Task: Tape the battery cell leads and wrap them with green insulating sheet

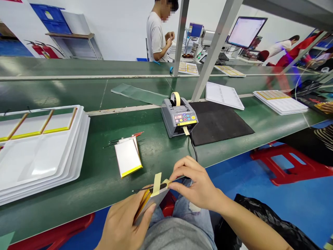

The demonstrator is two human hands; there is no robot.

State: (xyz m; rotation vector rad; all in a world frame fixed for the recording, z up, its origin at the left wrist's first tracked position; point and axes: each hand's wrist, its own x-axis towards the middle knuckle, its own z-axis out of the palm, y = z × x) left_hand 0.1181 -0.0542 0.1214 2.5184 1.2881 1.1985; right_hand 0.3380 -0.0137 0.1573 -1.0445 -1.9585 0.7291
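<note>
My left hand point(127, 218) is closed around a flat silver battery cell point(152, 205) with yellow edges, held tilted above my lap. A piece of pale tape point(156, 184) sticks up from its top edge, where a dark wire point(142, 189) pokes out to the left. My right hand point(194, 180) pinches a second bit of tape at the right end of that edge; the fingertips partly hide it. On the bench ahead lie stacked battery cells point(128, 156) with red and black leads. Beyond my right hand, a grey tape dispenser point(179, 116) has a short tape end sticking out.
Stacked white trays point(52, 152) stand on the left of the green bench point(104, 125). A black mat point(218, 121) lies right of the dispenser, with more white trays point(225, 95) behind. Metal posts rise at the back. A red stool point(291, 163) and a person point(157, 34) are nearby.
</note>
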